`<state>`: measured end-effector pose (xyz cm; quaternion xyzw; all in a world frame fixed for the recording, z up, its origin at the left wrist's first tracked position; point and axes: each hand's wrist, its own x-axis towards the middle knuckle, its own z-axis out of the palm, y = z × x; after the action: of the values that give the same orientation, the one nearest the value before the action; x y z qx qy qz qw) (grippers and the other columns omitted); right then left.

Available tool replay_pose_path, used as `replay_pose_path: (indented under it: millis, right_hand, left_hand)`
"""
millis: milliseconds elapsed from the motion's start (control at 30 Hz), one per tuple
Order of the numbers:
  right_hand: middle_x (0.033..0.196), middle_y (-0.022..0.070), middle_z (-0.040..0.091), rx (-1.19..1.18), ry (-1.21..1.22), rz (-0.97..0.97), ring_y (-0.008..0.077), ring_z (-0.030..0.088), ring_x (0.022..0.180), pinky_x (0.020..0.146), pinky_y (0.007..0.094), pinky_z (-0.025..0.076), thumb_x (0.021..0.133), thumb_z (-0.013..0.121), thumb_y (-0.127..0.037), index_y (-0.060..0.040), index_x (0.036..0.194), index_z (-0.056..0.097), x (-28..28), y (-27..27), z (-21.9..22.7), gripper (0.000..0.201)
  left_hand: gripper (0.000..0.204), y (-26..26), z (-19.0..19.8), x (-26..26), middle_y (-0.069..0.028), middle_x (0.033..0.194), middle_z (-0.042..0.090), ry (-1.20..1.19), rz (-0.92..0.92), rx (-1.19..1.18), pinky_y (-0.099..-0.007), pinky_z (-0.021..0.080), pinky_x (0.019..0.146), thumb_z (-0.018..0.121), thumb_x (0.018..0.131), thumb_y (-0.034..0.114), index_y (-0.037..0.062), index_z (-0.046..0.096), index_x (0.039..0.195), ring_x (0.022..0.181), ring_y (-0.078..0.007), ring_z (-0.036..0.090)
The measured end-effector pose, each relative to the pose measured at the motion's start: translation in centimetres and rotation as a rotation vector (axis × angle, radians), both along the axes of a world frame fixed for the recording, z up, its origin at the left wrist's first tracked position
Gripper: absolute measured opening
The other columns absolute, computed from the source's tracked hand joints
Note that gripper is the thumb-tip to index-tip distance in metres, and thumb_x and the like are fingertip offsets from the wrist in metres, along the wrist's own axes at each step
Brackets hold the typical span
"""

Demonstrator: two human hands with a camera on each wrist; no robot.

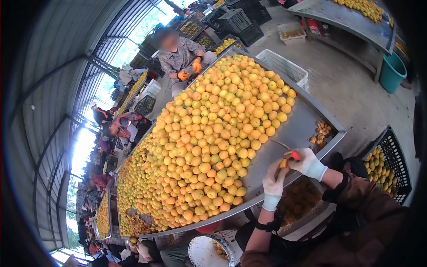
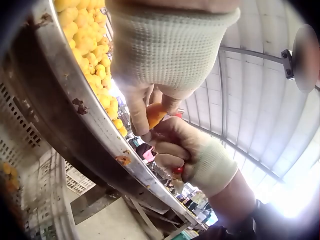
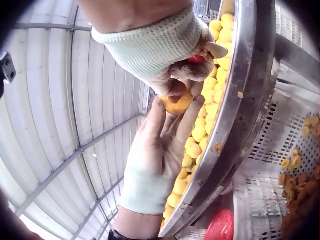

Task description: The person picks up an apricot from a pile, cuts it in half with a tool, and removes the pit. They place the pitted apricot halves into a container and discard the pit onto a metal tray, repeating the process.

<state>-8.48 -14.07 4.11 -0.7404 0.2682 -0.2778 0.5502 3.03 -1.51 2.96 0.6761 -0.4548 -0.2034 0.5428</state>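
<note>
Here, an orange fruit (image 3: pixel 180 105) pinched at the metal table (image 1: pixel 302 118)

The gloved left hand (image 1: pixel 272 187) pinches the fruit between thumb and fingers, beside the table's near edge. The gloved right hand (image 1: pixel 308 163) curls its fingers round a red-handled tool (image 1: pixel 295 155), its thumb against the fruit. On the table lies a broad heap of whole fruit (image 1: pixel 213 138), with a small pile of fruit pieces (image 1: pixel 322 132) near the table's right corner. Beside the table's near edge stands a white bucket (image 1: pixel 227 238); right of the table, a black crate (image 1: pixel 396 155) holds more fruit.
</note>
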Motion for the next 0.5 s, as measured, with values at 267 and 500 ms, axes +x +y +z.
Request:
replay_pose_path:
  millis: [267, 500]
  right_hand:
    - [0.077, 0.0056, 0.066, 0.208, -0.271, -0.115, 0.0138, 0.062, 0.077, 0.075, 0.0288, 0.048, 0.093, 0.053, -0.015, 0.0035, 0.088, 0.066, -0.6, -1.0, 2.5, 0.023]
    - [0.07, 0.0053, 0.065, 0.533, -0.199, -0.078, 0.0114, 0.059, 0.055, 0.05, 0.0243, 0.047, 0.09, 0.064, -0.021, 0.0, 0.093, 0.068, -0.6, -0.4, 3.5, 0.022]
  left_hand:
    - [0.041, 0.0, -2.4, 2.1, -0.0192, 0.136, 0.048, 0.823, -0.015, -0.284, -0.0455, 0.04, 0.11, 0.044, 0.104, 0.019, -0.0087, 0.042, 0.135, 0.126, -0.0302, 0.05]
    - [0.039, 0.2, -3.3, 3.6, -0.0172, 0.135, 0.05, 1.019, 0.02, -0.44, -0.0487, 0.038, 0.112, 0.047, 0.102, 0.015, -0.0072, 0.042, 0.134, 0.127, -0.032, 0.049]
